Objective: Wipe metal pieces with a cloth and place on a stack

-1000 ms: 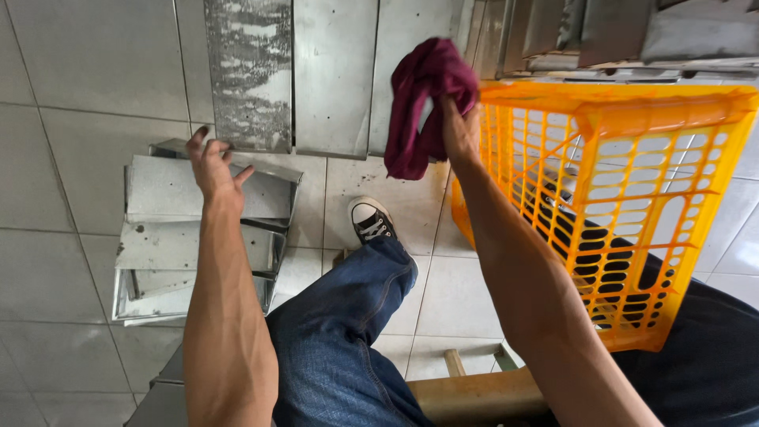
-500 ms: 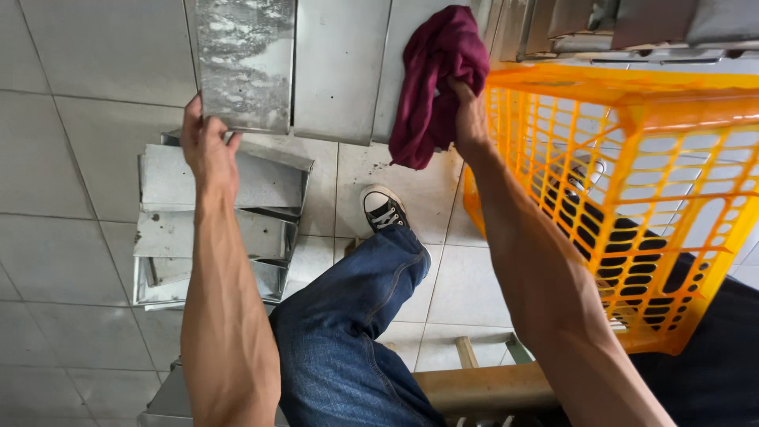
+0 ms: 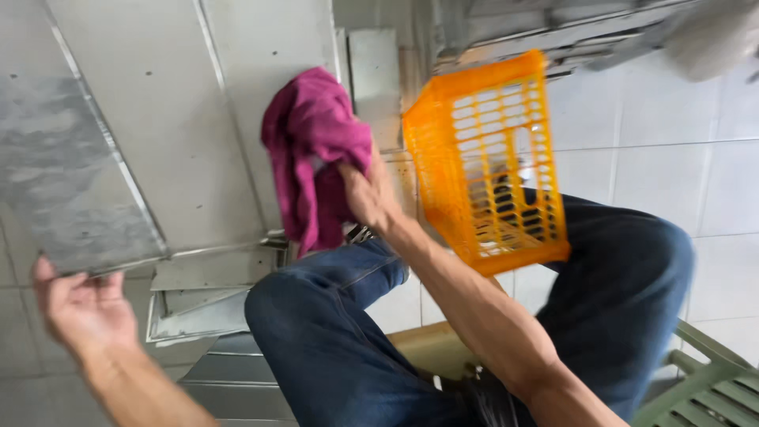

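Landmark: the orange basket [image 3: 494, 170].

- Knees in blue jeans [image 3: 332, 348]: nearest the camera, below the basket; the person sits, the right knee just under the basket's lower edge.
- Green slatted chair [image 3: 704, 387]: lower right of the basket, only a corner in view.
- Left hand [image 3: 79, 304]: far left of and below the basket, palm up, fingers loosely spread, fingertips at the lower edge of a grey metal sheet [image 3: 71, 182]; whether they grip it cannot be told.
- Right hand [image 3: 368, 190]: just left of the basket, fingers closed around a bunched magenta cloth [image 3: 312, 150], which hangs from the fist against a second pale metal panel [image 3: 237, 119].
- Stack of flat metal trays [image 3: 205, 296]: on the floor, lower left of the basket.
- Floor [image 3: 672, 158]: pale square tiles with thin grout lines, right of the basket.
- Grey metal pieces [image 3: 553, 32]: beyond the basket's top, blurred.
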